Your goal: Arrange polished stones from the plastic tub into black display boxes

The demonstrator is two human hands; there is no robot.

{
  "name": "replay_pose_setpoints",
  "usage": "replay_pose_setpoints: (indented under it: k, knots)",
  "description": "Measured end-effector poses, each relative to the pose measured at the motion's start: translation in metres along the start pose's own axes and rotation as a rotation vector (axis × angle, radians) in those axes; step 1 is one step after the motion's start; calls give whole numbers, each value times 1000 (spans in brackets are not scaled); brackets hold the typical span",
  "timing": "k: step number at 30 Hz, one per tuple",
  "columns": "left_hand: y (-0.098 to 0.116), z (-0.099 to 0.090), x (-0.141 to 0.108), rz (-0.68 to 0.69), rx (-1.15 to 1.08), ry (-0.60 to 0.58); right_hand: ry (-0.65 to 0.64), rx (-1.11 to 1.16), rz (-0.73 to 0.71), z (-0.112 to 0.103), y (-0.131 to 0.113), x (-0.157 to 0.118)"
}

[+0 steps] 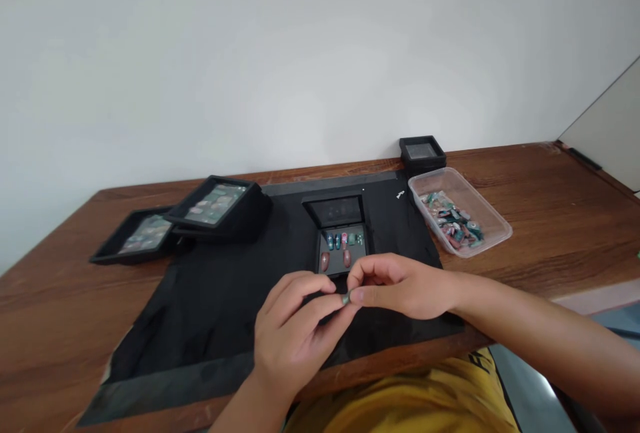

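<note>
Seven false nails are being held in one open case, five above two. Beside it, one nail is being pinched by one left hand and one right hand. At least two windowed cases are being seen left of it, one tub right, at least one smaller case behind-right.

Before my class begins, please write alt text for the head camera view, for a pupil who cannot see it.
The left hand and right hand meet at a small greenish piece, probably a false nail, before an open black case of nails on a black mat. Black boxes are at left, a clear tub of loose pieces at right.
</note>
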State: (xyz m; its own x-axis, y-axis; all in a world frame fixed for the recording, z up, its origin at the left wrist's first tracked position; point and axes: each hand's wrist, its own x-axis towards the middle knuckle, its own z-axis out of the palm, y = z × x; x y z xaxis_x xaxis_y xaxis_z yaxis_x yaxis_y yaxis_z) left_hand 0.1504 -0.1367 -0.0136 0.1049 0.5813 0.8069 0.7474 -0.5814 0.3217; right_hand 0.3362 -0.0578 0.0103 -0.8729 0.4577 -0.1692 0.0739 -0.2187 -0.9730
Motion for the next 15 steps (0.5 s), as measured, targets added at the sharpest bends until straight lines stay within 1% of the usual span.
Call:
replay_pose_setpoints:
  k: [3,7,12,15]
  knots:
    - [-1,0,0,-55,-68,0,10,-68,22,-1,-1,-2]
    - [-5,-1,-2,-85,-201,-102,6,-129,45,-2,-3,-5]
    - [-12,-2,-6,-77,-329,-133,-6,-42,29,-4,-4,-5]
    - [-13,-2,-6,-88,-331,-124,-20,9,30,-4,-2,-3]
